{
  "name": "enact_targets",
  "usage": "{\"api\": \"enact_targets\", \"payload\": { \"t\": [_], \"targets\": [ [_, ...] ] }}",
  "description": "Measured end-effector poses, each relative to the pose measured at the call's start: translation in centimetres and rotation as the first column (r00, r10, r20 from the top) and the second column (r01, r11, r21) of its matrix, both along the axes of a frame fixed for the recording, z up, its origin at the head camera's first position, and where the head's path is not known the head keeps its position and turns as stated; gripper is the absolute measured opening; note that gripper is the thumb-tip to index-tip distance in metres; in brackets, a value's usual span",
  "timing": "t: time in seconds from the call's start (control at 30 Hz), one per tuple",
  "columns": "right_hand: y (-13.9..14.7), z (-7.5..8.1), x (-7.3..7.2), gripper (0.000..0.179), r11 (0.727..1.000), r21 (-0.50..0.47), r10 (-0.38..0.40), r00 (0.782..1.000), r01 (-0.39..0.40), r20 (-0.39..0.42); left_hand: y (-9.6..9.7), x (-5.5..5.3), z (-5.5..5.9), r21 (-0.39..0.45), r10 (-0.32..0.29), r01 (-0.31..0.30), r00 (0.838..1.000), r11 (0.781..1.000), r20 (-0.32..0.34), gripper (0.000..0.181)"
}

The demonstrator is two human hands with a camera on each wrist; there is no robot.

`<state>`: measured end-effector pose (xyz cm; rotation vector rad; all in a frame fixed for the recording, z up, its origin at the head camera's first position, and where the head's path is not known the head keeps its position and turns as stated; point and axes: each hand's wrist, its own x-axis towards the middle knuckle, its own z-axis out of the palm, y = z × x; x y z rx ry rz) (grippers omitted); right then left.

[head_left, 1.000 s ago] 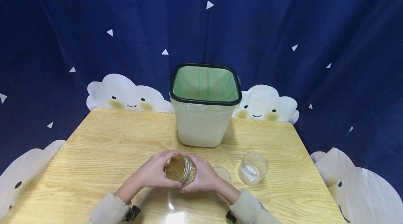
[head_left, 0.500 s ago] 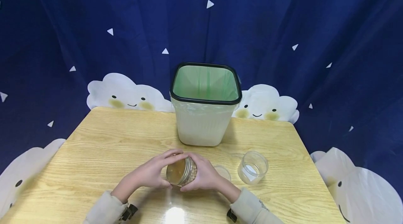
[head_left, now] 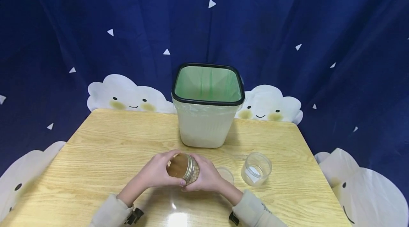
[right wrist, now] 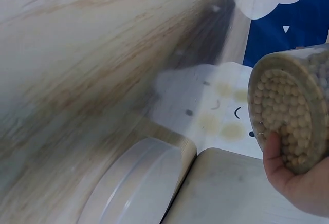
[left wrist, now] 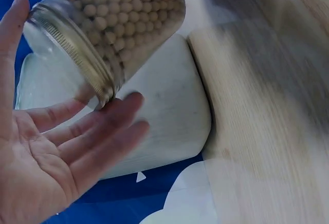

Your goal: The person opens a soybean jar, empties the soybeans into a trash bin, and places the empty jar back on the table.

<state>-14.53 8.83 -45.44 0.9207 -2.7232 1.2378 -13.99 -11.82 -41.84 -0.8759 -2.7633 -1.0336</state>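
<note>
A clear jar (left wrist: 128, 16) full of small round beige balls is held tilted above the table, its gold ribbed lid (head_left: 178, 167) facing left. My right hand (head_left: 207, 175) grips the jar's body; in the right wrist view its thumb lies against the jar's base (right wrist: 282, 111). The left hand (head_left: 159, 172) spans the lid, thumb on one side of the rim and fingers on the other. In the left wrist view, the thumb and fingertips touch the ribbed edge (left wrist: 77, 52). The lid still sits on the jar.
A white bin (head_left: 204, 126) with a black rim and a liner stands at the back of the wooden table (head_left: 127, 131). Right of my hands are a clear round container (head_left: 256, 170) and a flat clear disc (head_left: 226, 175). A blue curtain (head_left: 137, 25) hangs behind.
The left hand's fingers swung round the lid: half a second ago they reached farther over it, and now the thumb lies lower along the rim. The right hand and jar stay nearly in place.
</note>
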Motion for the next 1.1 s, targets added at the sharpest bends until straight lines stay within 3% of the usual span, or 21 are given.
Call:
{"api": "enact_targets", "payload": {
  "t": [0.13, 0.27, 0.37, 0.47, 0.57, 0.77, 0.83, 0.93, 1.0, 1.1],
  "targets": [
    [0.1, 0.2, -0.1, 0.098, 1.000, 0.014, 0.008, 1.000, -0.008, 0.015, -0.6, -0.1, 0.0, -0.027, -0.113, 0.114, 0.993, 0.993, 0.019, 0.100],
    [0.2, 0.3, -0.1, 0.098, 0.999, 0.016, 0.031, 0.999, -0.031, 0.017, -0.9, -0.4, 0.0, -0.030, -0.269, 0.269, 0.963, 0.963, 0.001, 0.098],
    [0.3, 0.2, -0.1, 0.097, 0.999, 0.014, 0.045, 0.999, -0.045, 0.004, -0.9, -0.6, -0.1, -0.042, -0.308, 0.306, 0.950, 0.951, -0.053, 0.091],
    [0.3, 0.0, -0.1, 0.096, 0.998, 0.015, 0.056, 0.998, -0.056, -0.009, -0.9, -0.6, -0.1, -0.032, -0.300, 0.299, 0.951, 0.954, -0.072, 0.090],
    [0.3, -0.1, -0.1, 0.097, 0.998, 0.007, 0.065, 0.998, -0.065, -0.015, -0.9, -0.4, 0.0, -0.001, -0.272, 0.272, 0.962, 0.962, -0.029, 0.093],
    [0.2, -0.2, 0.0, 0.097, 0.998, 0.022, 0.051, 0.998, -0.050, -0.041, -0.7, -0.3, -0.1, 0.029, -0.137, 0.136, 0.989, 0.990, 0.050, 0.088],
    [0.2, -0.1, 0.0, 0.097, 0.999, 0.034, 0.032, 0.999, -0.031, -0.043, -0.8, -0.4, -0.2, 0.059, -0.109, 0.104, 0.992, 0.993, 0.072, 0.084],
    [0.2, 0.0, 0.1, 0.098, 0.999, 0.035, 0.012, 0.999, -0.011, -0.033, -0.8, -0.4, -0.2, 0.114, -0.121, 0.109, 0.988, 0.987, 0.097, 0.082],
    [0.3, 0.0, 0.1, 0.098, 1.000, 0.013, 0.015, 1.000, -0.014, -0.015, -0.9, -0.3, -0.2, 0.122, -0.133, 0.122, 0.988, 0.985, 0.083, 0.085],
    [0.5, -0.1, 0.1, 0.097, 0.999, -0.038, 0.022, 1.000, -0.021, 0.020, -1.3, -0.1, 0.0, 0.089, -0.116, 0.115, 0.993, 0.989, 0.010, 0.090]
  ]
}}
